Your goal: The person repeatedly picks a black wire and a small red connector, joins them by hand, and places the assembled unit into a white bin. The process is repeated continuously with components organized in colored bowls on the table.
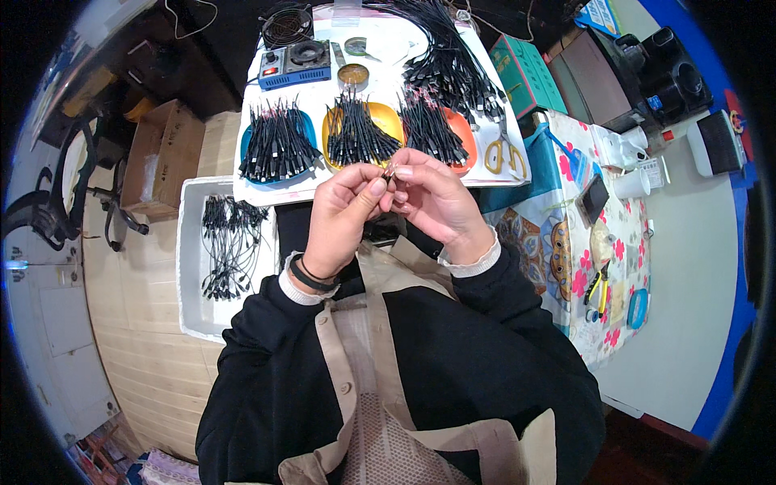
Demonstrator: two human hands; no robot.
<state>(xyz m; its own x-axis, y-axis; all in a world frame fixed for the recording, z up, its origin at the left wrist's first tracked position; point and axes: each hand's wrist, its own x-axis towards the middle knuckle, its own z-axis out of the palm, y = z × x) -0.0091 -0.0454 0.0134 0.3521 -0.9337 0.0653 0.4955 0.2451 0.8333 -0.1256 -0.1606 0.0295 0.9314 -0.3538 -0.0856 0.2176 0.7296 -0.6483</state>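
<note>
My left hand [338, 212] and my right hand [437, 200] meet at the table's front edge, fingertips pinched together. Between them is a thin dark cable end [389, 174], mostly covered by the fingers. Just beyond, short black cables fill a blue dish [310, 124], a yellow dish [394, 118] and an orange dish [466, 139]; reddish wire ends stick up at their far side. Yellow-handled scissors [495, 157] lie right of the dishes.
Behind the dishes stand a blue box with a dial [295, 75], a small fan [287, 27] and a round tin [353, 75]. A long cable bundle [449, 69] lies back right. At left is a white foam box [194, 275] holding cables; at right, a flowered table [602, 323] with pliers [600, 293].
</note>
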